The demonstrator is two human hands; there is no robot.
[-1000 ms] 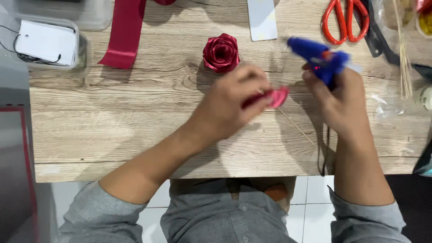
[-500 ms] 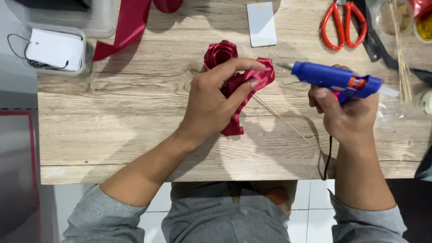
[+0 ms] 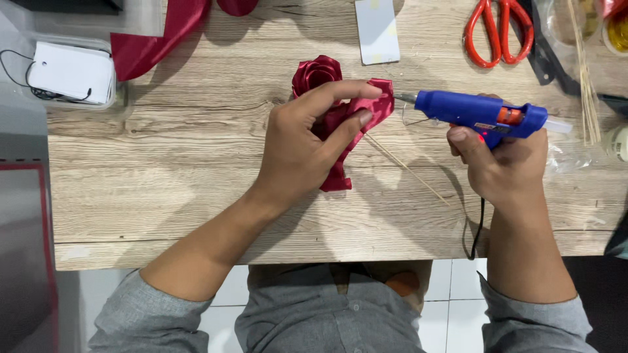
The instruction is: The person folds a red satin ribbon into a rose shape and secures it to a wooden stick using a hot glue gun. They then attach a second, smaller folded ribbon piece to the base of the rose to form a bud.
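So the whole thing hinges on the gap between the nozzle and the ribbon: the blue glue gun (image 3: pixel 481 115) lies nearly level across the table, long axis running left to right, metal tip aimed left at the folded edge of the dark red satin piece (image 3: pixel 356 124), and the tip sits just beside that edge, not quite touching as far as I can tell. The right hand (image 3: pixel 504 167) is wrapped shut around the gun's grip with a finger up by the trigger. The left hand (image 3: pixel 301 147) is the one actually on the ribbon, pinching it closed between thumb and fingertips, with the loose tail hanging down under the palm. A thin wooden skewer (image 3: pixel 409 167) runs diagonally from under the ribbon toward the lower right, so that's the stem axis. Counting stuff: 1 glue gun, 1 ribbon piece in hand, 1 finished satin rose (image 3: pixel 315 70) on the wooden table (image 3: pixel 163 196) just behind the left fingers, 1 pair of orange-handled scissors (image 3: pixel 497 29), 1 white card (image 3: pixel 377 29), 1 loose length of red ribbon (image 3: pixel 157 39) at the top left, and a bundle of spare sticks (image 3: pixel 584 72) at the right, too many to count.
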